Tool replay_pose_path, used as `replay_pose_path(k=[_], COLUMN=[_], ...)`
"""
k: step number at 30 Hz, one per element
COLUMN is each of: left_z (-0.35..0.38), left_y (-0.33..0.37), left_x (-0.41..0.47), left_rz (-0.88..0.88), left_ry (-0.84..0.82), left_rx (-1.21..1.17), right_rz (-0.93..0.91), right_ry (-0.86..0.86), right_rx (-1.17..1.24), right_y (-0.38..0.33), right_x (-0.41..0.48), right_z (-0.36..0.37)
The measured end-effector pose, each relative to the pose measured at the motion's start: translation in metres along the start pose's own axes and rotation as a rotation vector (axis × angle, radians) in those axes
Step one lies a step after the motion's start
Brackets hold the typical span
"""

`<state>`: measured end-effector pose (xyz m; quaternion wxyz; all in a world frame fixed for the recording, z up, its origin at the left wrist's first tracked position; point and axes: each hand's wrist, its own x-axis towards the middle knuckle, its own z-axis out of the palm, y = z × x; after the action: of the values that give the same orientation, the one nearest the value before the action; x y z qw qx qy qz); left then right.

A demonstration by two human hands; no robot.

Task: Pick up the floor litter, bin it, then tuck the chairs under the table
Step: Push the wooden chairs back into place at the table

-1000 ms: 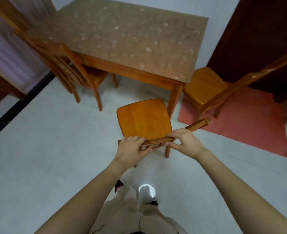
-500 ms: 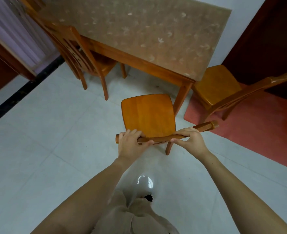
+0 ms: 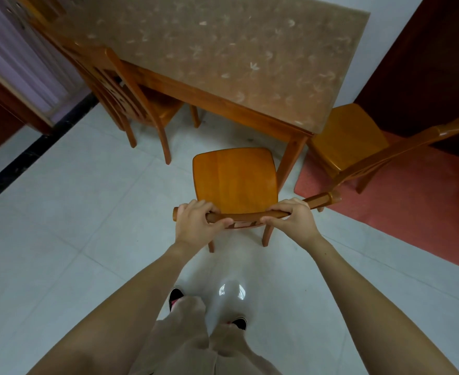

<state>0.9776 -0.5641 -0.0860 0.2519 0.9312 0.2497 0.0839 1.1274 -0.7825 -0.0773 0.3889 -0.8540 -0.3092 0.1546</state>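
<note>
Change: the held chair (image 3: 235, 182) had swung squarer to the table (image 3: 223, 50) than a second before, its top rail (image 3: 250, 215) lying more level across the view, and the table filled more of the upper frame.
Chair: it stood on the pale tiled floor (image 3: 74, 226) just short of the table's near edge, seat not yet under the top. Its right front corner sat close beside the corner leg (image 3: 290, 161); whether the two touched could not be told from above.
Left hand (image 3: 196, 226): curled round the rail near its left end, fingers over the far side, thumb on the near side.
Right hand (image 3: 293, 221): wrapped round the rail right of centre, thumb pointing inward beneath it, the rail's right end sticking out beyond it.
Table: wooden frame under a brown cover printed with pale leaves.
Second chair (image 3: 152, 109): at the table's left side, seat partly under the top.
Third chair (image 3: 350, 133): at the right end, pulled out, standing on a red mat (image 3: 412, 212).
Person: beige trousers (image 3: 185, 339) and dark shoes (image 3: 175, 295) showed below the arms.
</note>
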Motion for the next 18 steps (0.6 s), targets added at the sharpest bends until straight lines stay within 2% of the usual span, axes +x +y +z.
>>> replay_pose_path(k=[18], left_z=[-0.03], left_y=[-0.056], left_x=[0.125], left_rz=[0.074], left_ry=[-0.065], left_rx=[-0.053], right_rz=[0.114], right_ry=[0.061], right_rx=[0.026], right_y=[-0.026], right_x=[0.102], right_z=[0.035])
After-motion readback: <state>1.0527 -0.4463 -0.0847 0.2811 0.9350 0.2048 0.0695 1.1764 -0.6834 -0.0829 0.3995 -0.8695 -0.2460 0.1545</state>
